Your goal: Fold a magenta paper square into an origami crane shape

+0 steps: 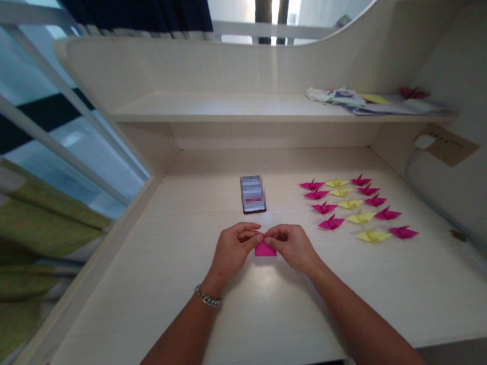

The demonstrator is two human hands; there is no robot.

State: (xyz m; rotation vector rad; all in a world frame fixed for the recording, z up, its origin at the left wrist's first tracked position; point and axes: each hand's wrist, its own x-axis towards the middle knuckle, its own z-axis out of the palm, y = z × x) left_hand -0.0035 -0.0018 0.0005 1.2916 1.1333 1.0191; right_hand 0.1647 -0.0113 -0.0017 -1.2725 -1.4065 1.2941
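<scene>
A small piece of folded pink origami paper (265, 250) lies between my hands over the desk, its upper part hidden by my fingers. My left hand (236, 248) pinches its upper left side with thumb and fingers. On the other side, my right hand (288, 246) grips the upper right edge the same way, and the two thumbs nearly meet. Just beyond my fingertips a phone (253, 194) rests flat with its screen lit. To the right sit rows of folded paper cranes, some pink (332, 222), some yellow (360, 217).
A raised shelf (221, 109) runs along the back of the desk (152, 311), with papers (371, 104) and a red folded piece (413, 92) at its right. A cable (419, 187) hangs from a wall socket (449, 145). Metal rails (63, 106) stand on the left.
</scene>
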